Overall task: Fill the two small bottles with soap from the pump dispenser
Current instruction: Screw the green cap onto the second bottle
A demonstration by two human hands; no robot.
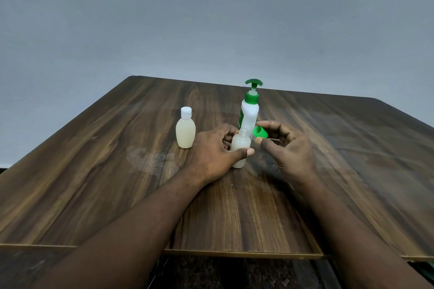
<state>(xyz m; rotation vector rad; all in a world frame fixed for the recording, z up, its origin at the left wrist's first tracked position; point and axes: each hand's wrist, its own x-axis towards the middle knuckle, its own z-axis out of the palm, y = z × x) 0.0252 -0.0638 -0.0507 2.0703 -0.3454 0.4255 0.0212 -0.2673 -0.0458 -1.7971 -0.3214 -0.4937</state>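
A small clear bottle (240, 145) stands uncapped on the wooden table (94, 171), with pale soap inside it. My left hand (211, 150) grips it round the body, thumb across the front. My right hand (287, 145) pinches a green cap (260, 132) just right of the bottle's open neck. Right behind stands the white pump dispenser (250, 110) with a green pump head. A second small bottle (185, 130), holding pale soap and closed with a white cap, stands upright to the left.
A whitish smear (150, 159) marks the table left of my left hand. The table's near edge (234, 253) runs across the bottom, and a grey wall rises behind the far edge.
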